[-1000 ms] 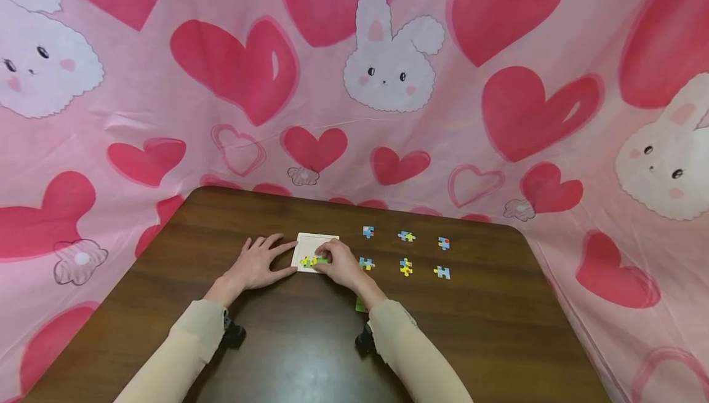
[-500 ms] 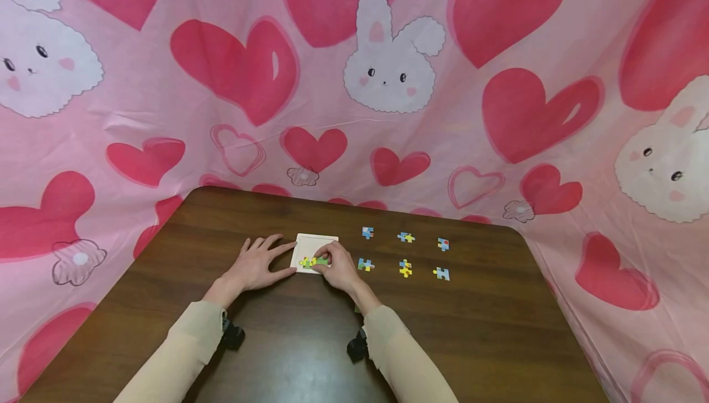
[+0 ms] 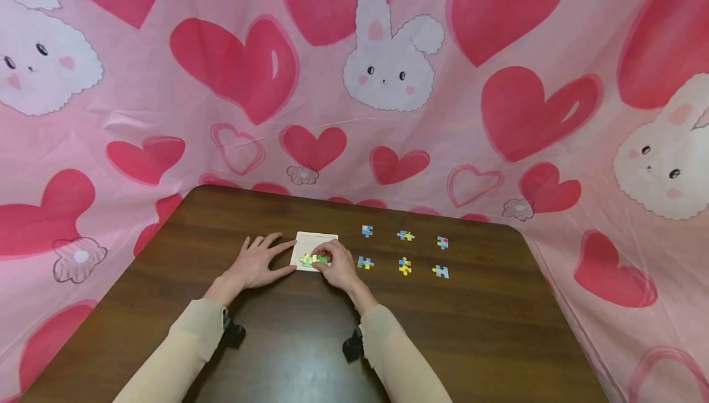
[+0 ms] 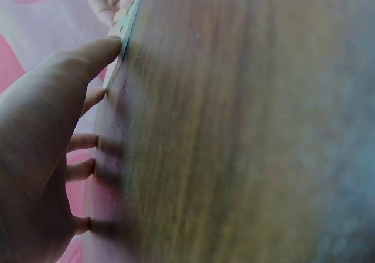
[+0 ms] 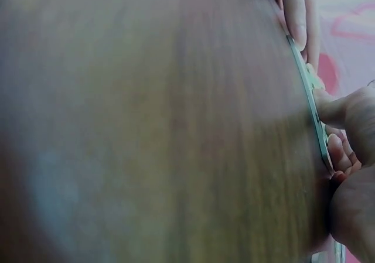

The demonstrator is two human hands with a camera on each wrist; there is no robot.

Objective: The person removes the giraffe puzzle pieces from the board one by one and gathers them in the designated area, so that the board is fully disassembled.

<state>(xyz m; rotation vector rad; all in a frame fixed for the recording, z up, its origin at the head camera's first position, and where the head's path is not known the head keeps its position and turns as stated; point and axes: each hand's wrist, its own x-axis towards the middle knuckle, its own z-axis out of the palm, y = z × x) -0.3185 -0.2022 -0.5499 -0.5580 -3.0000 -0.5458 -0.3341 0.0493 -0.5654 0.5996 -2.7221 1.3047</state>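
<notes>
A shallow white puzzle tray [image 3: 315,240] lies on the table, with yellow-and-green jigsaw pieces [image 3: 306,259] along its near edge. My left hand [image 3: 255,266] rests on the table with its fingers spread. Its thumb and index finger touch the tray's left edge, as the left wrist view also shows. Over the tray's near right part, my right hand [image 3: 340,267] has its fingers curled, and its thumb and fingertips pinch a green jigsaw piece [image 3: 323,259]. The fingers partly cover that piece. In the right wrist view, the thumb [image 5: 331,109] is low over the tray's rim.
To the right of the tray, several loose jigsaw pieces lie spaced out in two rows, among them a blue-and-yellow piece [image 3: 406,235] and a yellow piece [image 3: 405,266]. The brown wooden table [image 3: 299,341] meets a pink heart-patterned cloth [image 3: 354,132] behind.
My right forearm has shifted slightly left and now covers a green piece seen near the wrist earlier. The pieces under my right fingers have moved only slightly. My left hand stays put.
</notes>
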